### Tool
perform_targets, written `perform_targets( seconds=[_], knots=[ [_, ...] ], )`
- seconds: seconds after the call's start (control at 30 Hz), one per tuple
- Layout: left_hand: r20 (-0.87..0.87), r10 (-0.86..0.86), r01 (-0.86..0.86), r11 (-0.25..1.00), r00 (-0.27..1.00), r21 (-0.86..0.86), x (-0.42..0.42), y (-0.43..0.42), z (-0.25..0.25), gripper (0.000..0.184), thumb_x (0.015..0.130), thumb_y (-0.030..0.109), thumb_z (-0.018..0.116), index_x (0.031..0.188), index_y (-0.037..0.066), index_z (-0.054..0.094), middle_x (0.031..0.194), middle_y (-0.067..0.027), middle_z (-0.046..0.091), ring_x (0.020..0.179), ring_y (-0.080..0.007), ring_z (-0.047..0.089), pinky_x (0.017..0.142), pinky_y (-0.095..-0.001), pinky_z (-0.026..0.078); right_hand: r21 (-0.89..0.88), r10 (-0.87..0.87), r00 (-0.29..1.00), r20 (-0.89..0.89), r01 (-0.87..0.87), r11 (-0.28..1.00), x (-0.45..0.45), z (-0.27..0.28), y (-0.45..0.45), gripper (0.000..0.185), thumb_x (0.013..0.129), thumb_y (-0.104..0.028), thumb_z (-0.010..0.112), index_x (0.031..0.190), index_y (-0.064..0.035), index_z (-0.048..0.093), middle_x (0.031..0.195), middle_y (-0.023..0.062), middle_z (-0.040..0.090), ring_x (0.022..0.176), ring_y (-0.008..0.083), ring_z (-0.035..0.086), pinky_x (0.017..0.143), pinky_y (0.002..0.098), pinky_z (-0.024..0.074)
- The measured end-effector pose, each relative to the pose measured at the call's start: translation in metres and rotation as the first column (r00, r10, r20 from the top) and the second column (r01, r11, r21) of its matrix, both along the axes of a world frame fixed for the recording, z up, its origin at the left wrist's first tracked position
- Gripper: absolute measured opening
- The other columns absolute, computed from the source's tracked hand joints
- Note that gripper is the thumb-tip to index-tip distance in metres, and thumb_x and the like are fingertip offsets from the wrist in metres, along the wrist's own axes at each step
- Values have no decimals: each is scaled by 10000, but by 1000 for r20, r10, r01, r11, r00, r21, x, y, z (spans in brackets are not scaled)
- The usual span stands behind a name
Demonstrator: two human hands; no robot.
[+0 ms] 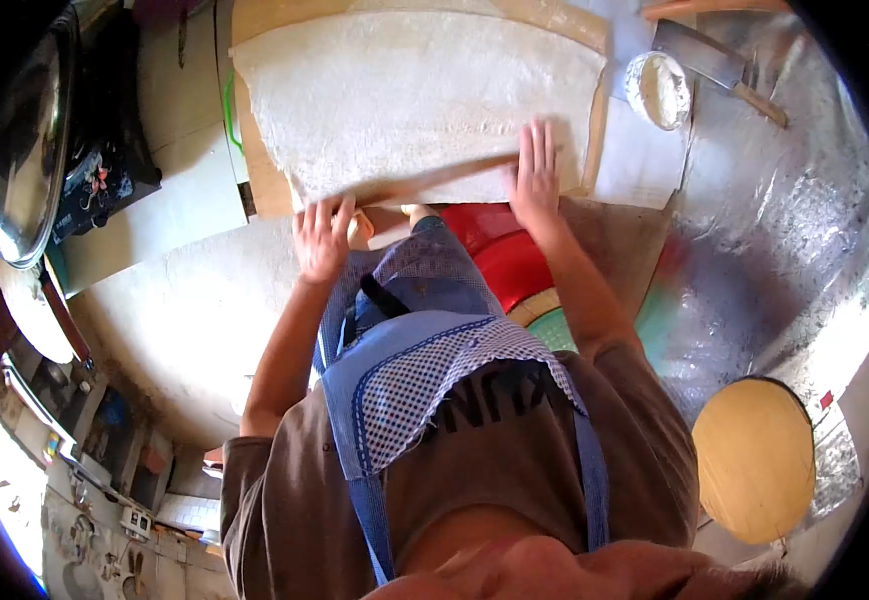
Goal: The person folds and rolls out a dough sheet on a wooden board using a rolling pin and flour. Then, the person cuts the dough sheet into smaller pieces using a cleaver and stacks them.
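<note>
A broad, pale sheet of dough lies over a wooden board. Along its near edge runs a thin wooden rolling pin, slanting up to the right. My left hand rests at the pin's left end, by the board's near edge, its fingers over the pin. My right hand lies flat near the pin's right end, fingers stretched forward over the dough. The pin's right end is blurred.
A white bowl of flour and a cleaver are at the upper right. Below the board sits a red basin. A round wooden board is at the lower right, a glass lid at far left.
</note>
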State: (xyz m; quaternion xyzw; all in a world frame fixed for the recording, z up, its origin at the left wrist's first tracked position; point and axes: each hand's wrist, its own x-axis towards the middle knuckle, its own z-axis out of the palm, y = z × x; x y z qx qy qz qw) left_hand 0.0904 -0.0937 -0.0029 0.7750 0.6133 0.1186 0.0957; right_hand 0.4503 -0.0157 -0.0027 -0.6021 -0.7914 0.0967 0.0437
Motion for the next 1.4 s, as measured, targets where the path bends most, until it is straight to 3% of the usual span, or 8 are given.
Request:
perform_targets(
  seconds=[0.4, 0.47, 0.6, 0.7, 0.93, 1.13, 1.27, 1.4],
  knots=[
    [-21, -157, 158, 985, 987, 62, -3, 167, -5, 297, 843, 119, 607, 1138, 144, 635, 1026, -49, 596, 984, -247, 575, 836, -411, 431, -86, -230, 643, -731, 247, 965, 81, 60, 141, 373, 945, -133, 580, 1293, -13, 527, 1332, 179, 551, 1212, 320, 565, 1005, 428, 467],
    [-86, -170, 177, 982, 982, 71, 9, 184, 2, 328, 832, 121, 592, 1153, 170, 637, 1029, -21, 591, 1005, -231, 565, 886, -417, 430, -370, -405, 1, -914, 403, 837, 116, 80, 176, 323, 970, -207, 550, 1237, -27, 522, 1205, 191, 584, 1080, 319, 628, 873, 406, 543],
    [-135, -40, 61, 986, 990, 155, 33, 185, 9, 374, 848, 125, 625, 1219, 172, 615, 1127, -41, 588, 1111, -248, 535, 964, -429, 411, -550, -94, -596, -797, 655, 518, 220, 105, 223, 583, 948, -478, 529, 1231, 19, 421, 1167, 227, 562, 1035, 416, 621, 836, 481, 573],
    [69, 243, -248, 965, 968, 82, 28, 140, 13, 454, 880, 149, 654, 1321, 189, 555, 1244, -111, 540, 1209, -301, 475, 1038, -461, 369, -428, -150, -916, -371, 25, 903, 323, 79, 246, 694, 954, -539, 445, 1265, 81, 471, 1233, 274, 568, 1137, 428, 581, 940, 519, 531],
    [480, 783, -822, 535, 396, -195, 13, 2, -61, 398, 839, 3, 598, 1232, 66, 582, 1085, -143, 530, 955, -257, 540, 807, -346, 499, -350, -353, -919, -173, -278, 895, 357, 97, 281, 608, 915, -444, 537, 1240, 69, 519, 1208, 266, 580, 1125, 404, 585, 915, 504, 565],
    [427, 797, -801, 553, 427, -230, 41, 24, -29, 524, 787, 83, 708, 1283, 62, 541, 1145, -147, 518, 985, -267, 564, 863, -384, 495, -438, -615, -781, -109, -517, 735, 315, 106, 258, 408, 875, -240, 629, 1150, 54, 562, 1142, 201, 598, 1040, 331, 584, 858, 467, 588],
    [302, 847, -893, 449, 438, 38, 23, 21, -57, 642, 720, 162, 817, 1267, 29, 508, 1082, -170, 553, 887, -265, 597, 813, -393, 512, -501, -416, -320, -851, 258, 826, 216, 153, 169, 395, 842, -69, 604, 1231, -8, 565, 1071, 125, 609, 858, 257, 634, 835, 432, 560],
    [335, 930, -809, 311, 150, -499, 25, 32, -20, 414, 737, 234, 798, 1052, 30, 622, 883, -135, 704, 833, -266, 681, 754, -372, 530, -316, -382, 74, -921, 430, 846, 100, 224, 67, 686, 815, 57, 571, 1457, -66, 366, 909, 81, 595, 678, 179, 589, 663, 297, 520]
  ],
)
